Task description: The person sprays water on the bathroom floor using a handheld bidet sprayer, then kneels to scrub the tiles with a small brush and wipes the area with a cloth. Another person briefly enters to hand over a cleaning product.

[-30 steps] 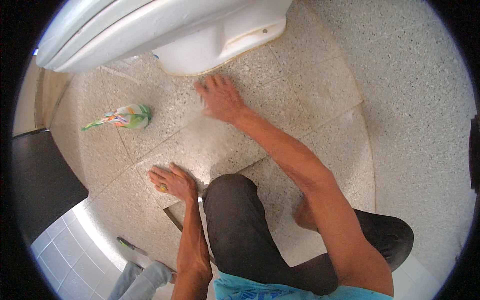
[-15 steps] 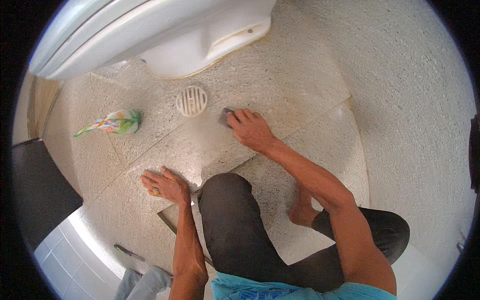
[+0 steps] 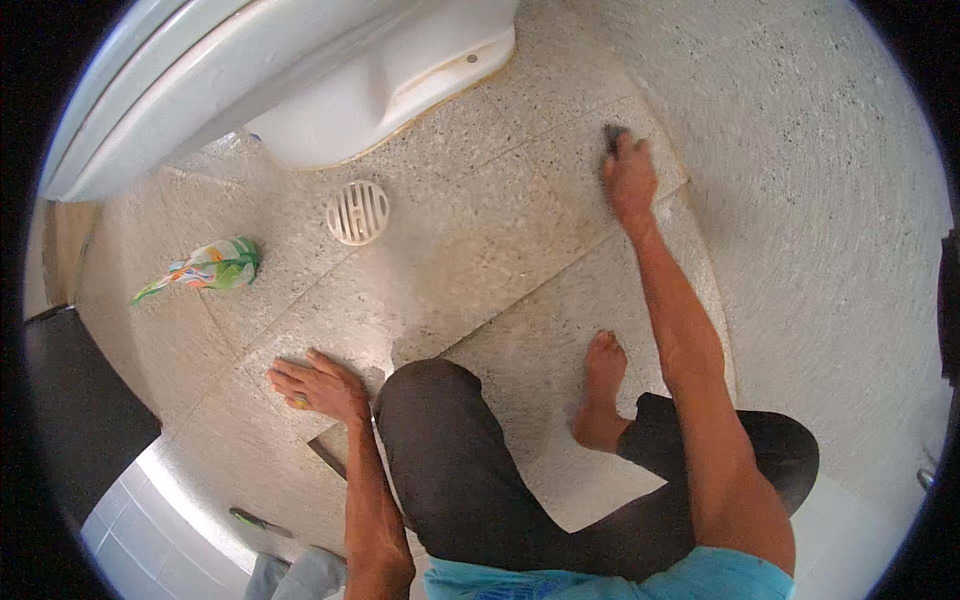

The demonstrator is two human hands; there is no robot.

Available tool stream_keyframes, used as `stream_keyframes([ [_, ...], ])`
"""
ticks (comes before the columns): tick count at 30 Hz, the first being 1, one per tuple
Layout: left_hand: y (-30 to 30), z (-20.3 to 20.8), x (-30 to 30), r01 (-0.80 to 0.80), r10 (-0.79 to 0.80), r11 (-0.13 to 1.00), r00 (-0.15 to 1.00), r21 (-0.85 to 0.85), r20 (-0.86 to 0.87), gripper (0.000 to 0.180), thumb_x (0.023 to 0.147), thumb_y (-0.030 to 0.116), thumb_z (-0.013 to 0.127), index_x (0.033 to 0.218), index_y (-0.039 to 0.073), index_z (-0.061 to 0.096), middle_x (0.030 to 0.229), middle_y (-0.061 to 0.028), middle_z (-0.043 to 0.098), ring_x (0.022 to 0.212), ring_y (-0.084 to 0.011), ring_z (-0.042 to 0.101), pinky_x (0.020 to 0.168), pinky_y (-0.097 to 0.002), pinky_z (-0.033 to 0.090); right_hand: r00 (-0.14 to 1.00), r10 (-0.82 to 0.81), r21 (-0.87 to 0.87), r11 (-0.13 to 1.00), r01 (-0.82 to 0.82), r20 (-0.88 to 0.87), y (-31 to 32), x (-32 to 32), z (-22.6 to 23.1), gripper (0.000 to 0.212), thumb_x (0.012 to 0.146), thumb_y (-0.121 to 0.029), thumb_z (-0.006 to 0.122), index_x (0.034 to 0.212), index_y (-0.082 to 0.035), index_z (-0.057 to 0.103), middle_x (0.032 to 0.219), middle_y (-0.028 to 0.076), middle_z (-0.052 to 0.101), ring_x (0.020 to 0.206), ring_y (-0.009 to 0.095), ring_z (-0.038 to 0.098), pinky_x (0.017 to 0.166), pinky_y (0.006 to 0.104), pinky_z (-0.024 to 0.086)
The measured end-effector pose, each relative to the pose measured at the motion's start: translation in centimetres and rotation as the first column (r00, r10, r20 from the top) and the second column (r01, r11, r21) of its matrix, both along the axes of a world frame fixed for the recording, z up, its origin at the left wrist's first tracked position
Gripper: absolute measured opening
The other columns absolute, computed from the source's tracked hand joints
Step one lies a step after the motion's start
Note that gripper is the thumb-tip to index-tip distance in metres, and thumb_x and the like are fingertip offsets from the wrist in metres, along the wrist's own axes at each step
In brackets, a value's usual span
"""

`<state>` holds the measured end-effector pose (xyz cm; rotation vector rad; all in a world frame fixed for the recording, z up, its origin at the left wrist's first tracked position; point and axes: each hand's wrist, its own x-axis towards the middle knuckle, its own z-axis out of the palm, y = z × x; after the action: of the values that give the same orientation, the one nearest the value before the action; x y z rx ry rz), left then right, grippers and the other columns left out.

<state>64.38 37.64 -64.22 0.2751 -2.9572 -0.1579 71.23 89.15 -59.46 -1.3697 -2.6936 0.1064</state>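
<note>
My right hand is closed over a small dark grey scrubbing pad and presses it on the speckled floor, close to the seam with the wall at the right. Most of the pad is hidden beneath the fingers, and the hand is slightly blurred. Well to the left, my left hand rests palm down with its fingers spread, a ring on one of them. Between and beyond the hands sits a round slotted drain cover.
A white toilet stands at the far left. A crumpled packet in white, green and orange lies left of the drain. A green-and-black-handled tool is at lower left, below a dark panel. My bare foot is at right.
My right hand has swept the pad from beside the drain to the far right, near the wall, and the arm has stretched out. My left hand stays flat on the floor.
</note>
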Motion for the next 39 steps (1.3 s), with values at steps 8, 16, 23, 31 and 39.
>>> stream_keyframes([
  [8,-0.4,-0.4,0.0,0.030,-0.030,0.999,0.999,0.027,-0.011,0.070,0.107,0.047,0.032,0.154,-0.005,0.025,0.161,-0.0293,0.018,0.150,-0.0424,0.018,0.120,-0.0524,0.011,0.950,0.300,0.217,0.936,-0.275,-0.087,4.9,-4.8,-2.8,0.039,0.090,-0.019,0.063,0.128,-0.012,0.057,0.118,0.019,0.058,0.110,0.037,0.061,0.084,0.0473,0.057],
  [16,-0.9,-1.0,0.2,0.052,-0.052,0.999,0.999,0.013,-0.013,0.072,0.107,0.049,0.032,0.153,-0.007,0.025,0.159,-0.0303,0.021,0.149,-0.0423,0.019,0.120,-0.0527,0.012,0.978,0.193,0.305,0.930,-0.206,0.072,11.6,5.4,-2.4,0.044,0.091,-0.018,0.064,0.132,-0.003,0.055,0.130,0.027,0.055,0.114,0.042,0.061,0.089,0.0471,0.056],
  [23,-0.7,-1.1,0.1,0.040,-0.039,0.999,0.999,0.030,-0.014,0.071,0.107,0.049,0.032,0.155,-0.002,0.023,0.161,-0.0274,0.018,0.150,-0.0405,0.017,0.120,-0.0538,0.012,0.997,0.022,0.234,0.972,-0.037,0.067,9.6,8.0,-2.0,0.047,0.090,-0.021,0.066,0.133,-0.004,0.056,0.132,0.026,0.055,0.113,0.041,0.061,0.093,0.0476,0.054],
  [31,-0.9,-0.9,0.0,0.073,-0.073,0.997,0.997,0.037,-0.014,0.074,0.107,0.050,0.030,0.155,-0.006,0.022,0.161,-0.0295,0.018,0.150,-0.0415,0.016,0.119,-0.0545,0.010,0.994,0.105,0.130,0.986,-0.106,0.020,11.1,10.1,-1.2,0.044,0.090,-0.022,0.066,0.131,-0.007,0.059,0.127,0.024,0.057,0.109,0.039,0.063,0.091,0.0469,0.054],
  [39,-0.9,-1.2,0.0,0.025,-0.026,0.998,1.000,0.059,0.018,0.075,0.107,0.052,0.028,0.155,-0.004,0.021,0.161,-0.0277,0.018,0.151,-0.0411,0.015,0.119,-0.0553,0.011,0.991,0.130,0.140,0.982,-0.128,-0.005,11.6,6.7,-1.1,0.043,0.092,-0.025,0.063,0.131,-0.006,0.060,0.125,0.022,0.060,0.106,0.040,0.065,0.089,0.0487,0.054],
])
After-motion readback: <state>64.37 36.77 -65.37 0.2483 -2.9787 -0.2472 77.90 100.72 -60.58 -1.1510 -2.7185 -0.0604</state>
